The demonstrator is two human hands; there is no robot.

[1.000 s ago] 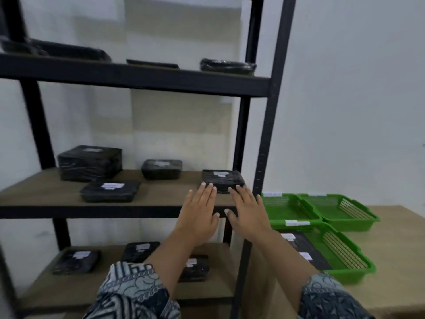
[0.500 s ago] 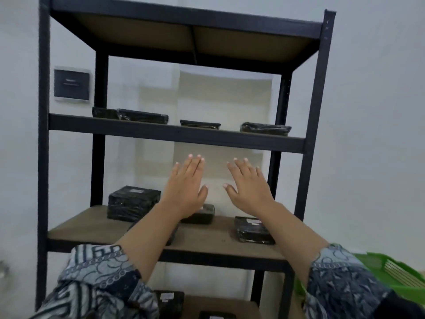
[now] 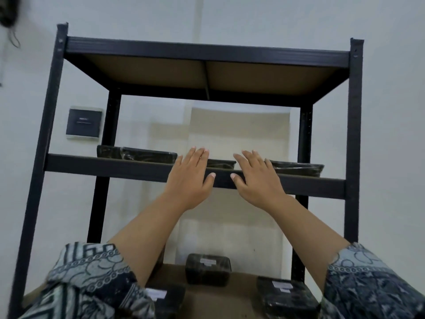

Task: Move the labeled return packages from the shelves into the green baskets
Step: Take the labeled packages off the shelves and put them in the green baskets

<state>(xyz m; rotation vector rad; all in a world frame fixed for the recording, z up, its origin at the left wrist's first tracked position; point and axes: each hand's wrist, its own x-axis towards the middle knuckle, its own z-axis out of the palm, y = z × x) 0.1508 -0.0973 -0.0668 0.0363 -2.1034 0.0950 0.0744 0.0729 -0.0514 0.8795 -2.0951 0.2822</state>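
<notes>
Hands raised before the upper shelf rail (image 3: 110, 165); my left hand (image 3: 188, 178) and right hand (image 3: 255, 180) are both flat, fingers straight and close together, holding nothing; whether the palms touch the rail I cannot tell. Target, as I judge it: the middle package (image 3: 221, 163), lying on that shelf between my two hands, only its top edge showing above the rail; a longer package (image 3: 138, 154) lies to its left, another package (image 3: 296, 168) to its right. Handling (judged): flat and low, so probably light; the glossy black film looks slippery and soft over a firmer body; best drawn forward over the rail, then taken by its two short ends, thumbs under the front edge. Surroundings: black metal rack (image 3: 354, 134) with brown board shelves, against a pale wall; a dark wall panel (image 3: 84, 122) at left; on the lower shelf (image 3: 243, 302), three labelled packages, one at the back (image 3: 208, 269); the green baskets are out of view.
</notes>
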